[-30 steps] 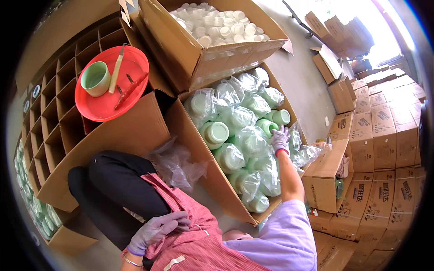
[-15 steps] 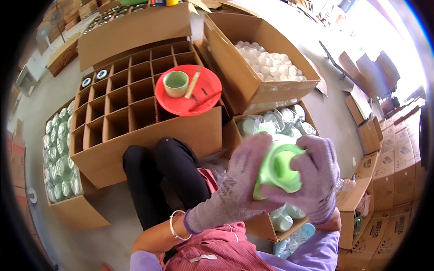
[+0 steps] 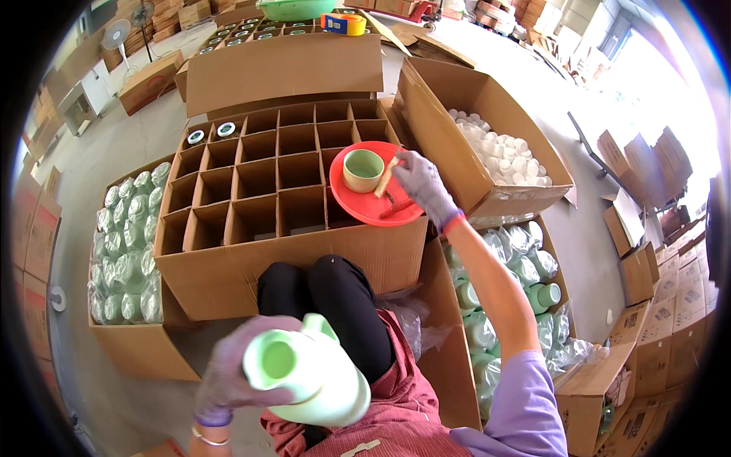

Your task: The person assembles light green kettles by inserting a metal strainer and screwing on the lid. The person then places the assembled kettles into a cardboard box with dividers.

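My left hand (image 3: 242, 365), in a grey glove, grips a pale green jug (image 3: 324, 388) by its neck, low over my lap. The jug lies tilted with its open mouth toward the left and its handle on the upper side. My right hand (image 3: 423, 183), gloved too, reaches over a red plate (image 3: 349, 199), its fingers closed on the upper end of a light wooden stick (image 3: 387, 180). The stick's lower end is still over the plate. Beside it on the plate stand a small green cup (image 3: 363, 169) and a dark red slim tool (image 3: 397, 209), partly beneath my hand.
The plate rests on a divided carton (image 3: 289, 263), where two capped tops show in far-left cells. An open box holds white caps (image 3: 506, 158). Wrapped green jugs (image 3: 126, 255) fill a left carton; more green jugs (image 3: 542, 297) lie right. A yellow-blue tape roll (image 3: 344, 24) sits at the back.
Both hands held the jug at the right before. The left hand has carried it left and down over my lap; the right has let go and reached to the stick on the plate.
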Motion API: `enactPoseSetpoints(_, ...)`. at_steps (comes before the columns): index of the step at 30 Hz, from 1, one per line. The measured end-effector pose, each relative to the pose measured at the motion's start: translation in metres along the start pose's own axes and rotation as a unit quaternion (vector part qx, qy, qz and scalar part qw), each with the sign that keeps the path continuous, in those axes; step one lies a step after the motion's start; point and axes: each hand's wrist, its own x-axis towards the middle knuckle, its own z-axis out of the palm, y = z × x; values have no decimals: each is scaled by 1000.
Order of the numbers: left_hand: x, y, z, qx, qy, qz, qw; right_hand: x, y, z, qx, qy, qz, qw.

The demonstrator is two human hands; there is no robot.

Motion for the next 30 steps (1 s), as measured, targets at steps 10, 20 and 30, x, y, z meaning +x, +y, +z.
enactPoseSetpoints(10,17,3,-44,415,259,240,838,99,79,60,-289,59,102,950)
enactPoseSetpoints(20,40,-48,-31,506,253,174,806,-66,-66,30,99,-39,-41,993)
enactPoseSetpoints(30,47,-55,-1,565,206,192,776,-173,-102,32,-301,-215,-378,849)
